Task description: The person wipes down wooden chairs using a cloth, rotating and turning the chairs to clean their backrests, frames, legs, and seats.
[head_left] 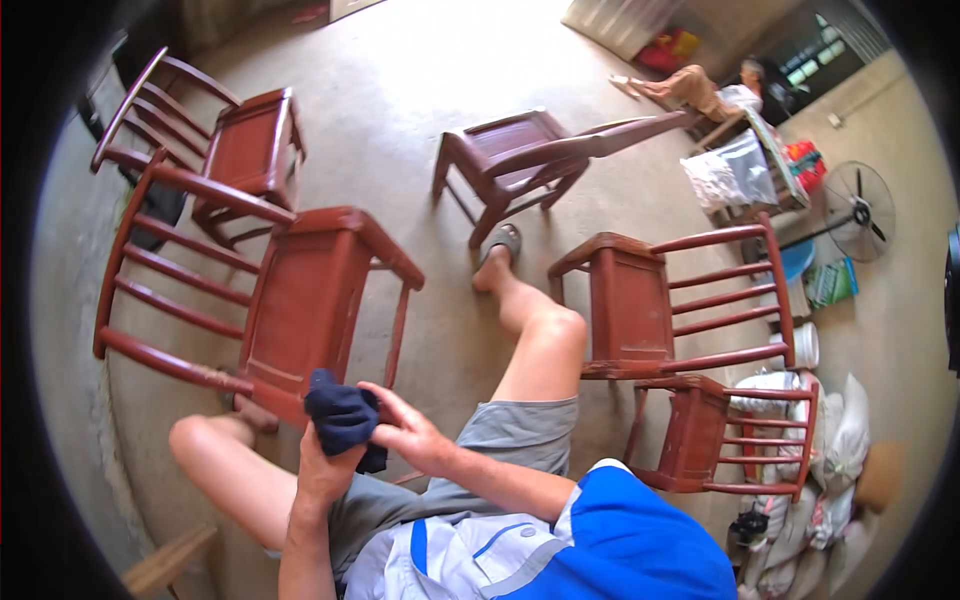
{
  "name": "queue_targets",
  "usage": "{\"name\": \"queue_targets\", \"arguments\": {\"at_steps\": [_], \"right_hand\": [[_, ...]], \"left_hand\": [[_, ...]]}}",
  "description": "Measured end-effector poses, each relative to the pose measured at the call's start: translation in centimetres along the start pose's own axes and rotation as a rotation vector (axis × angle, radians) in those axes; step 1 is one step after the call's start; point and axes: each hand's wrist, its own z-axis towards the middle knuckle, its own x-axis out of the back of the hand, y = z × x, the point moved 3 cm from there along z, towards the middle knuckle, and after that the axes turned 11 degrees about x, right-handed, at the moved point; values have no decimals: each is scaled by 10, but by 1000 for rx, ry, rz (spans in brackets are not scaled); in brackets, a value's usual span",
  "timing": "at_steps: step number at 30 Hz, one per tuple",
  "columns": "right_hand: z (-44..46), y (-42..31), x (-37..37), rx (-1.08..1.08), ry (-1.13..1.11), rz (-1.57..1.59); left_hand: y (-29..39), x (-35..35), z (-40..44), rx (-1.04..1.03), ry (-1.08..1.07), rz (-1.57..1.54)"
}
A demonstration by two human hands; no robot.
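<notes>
A bunched-up dark navy cloth (340,412) is between my two hands, above my lap. My left hand (326,466) grips it from below, fingers wrapped into the folds. On its right side, my right hand (412,432) pinches the fabric between thumb and fingers. Just beyond the cloth stands a reddish-brown wooden chair (305,300), its seat close to my hands and its slatted back toward the left. Whether the cloth touches the chair's seat edge, I cannot tell.
More wooden chairs stand around me: one (250,150) far left, one (505,150) ahead, and two (630,305) at right. A person (700,90) reclines at the back right. Near the right wall are a fan (858,210) and several sacks (845,430).
</notes>
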Motion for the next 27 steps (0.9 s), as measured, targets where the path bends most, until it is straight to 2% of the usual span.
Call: {"name": "queue_targets", "arguments": {"at_steps": [2, 4, 5, 9, 12, 14, 16, 17, 19, 20, 22, 24, 25, 27], "right_hand": [[5, -2, -10, 73, -40, -111], [10, -11, -20, 188, -57, -410], [14, -8, -17, 195, -19, -458], [24, -16, 9, 115, 83, -575], [25, -8, 28, 189, 167, -543], [21, -23, 28, 90, 176, -627], [20, -19, 27, 7, 142, -800], [23, -12, 33, 24, 137, -884], [20, -13, 31, -21, 175, -638], [16, -17, 28, -32, 120, -513], [8, -21, 14, 128, 90, -257], [7, -26, 10, 314, 4, -662], [9, -22, 14, 305, -21, -651], [12, -9, 31, 279, -54, -641]], "left_hand": [[11, -12, -1, -86, 133, 68], [-8, -25, 3, -274, 271, 435], [-18, -32, 1, -342, 294, 677], [14, -49, -17, -181, 156, 411], [3, -53, -19, 118, 24, -277], [-28, -45, -5, 174, -10, -461], [-26, -48, 1, 317, -91, -339], [-27, -48, 1, 312, -77, -282], [-32, -44, 2, 308, -26, -242], [-34, -42, 4, 296, 0, -258], [-34, -37, 5, 323, 67, -439], [-33, -36, 8, 291, 135, -450], [-23, -37, 5, 243, 144, -218], [-30, -41, 4, 59, 88, -78]]}}
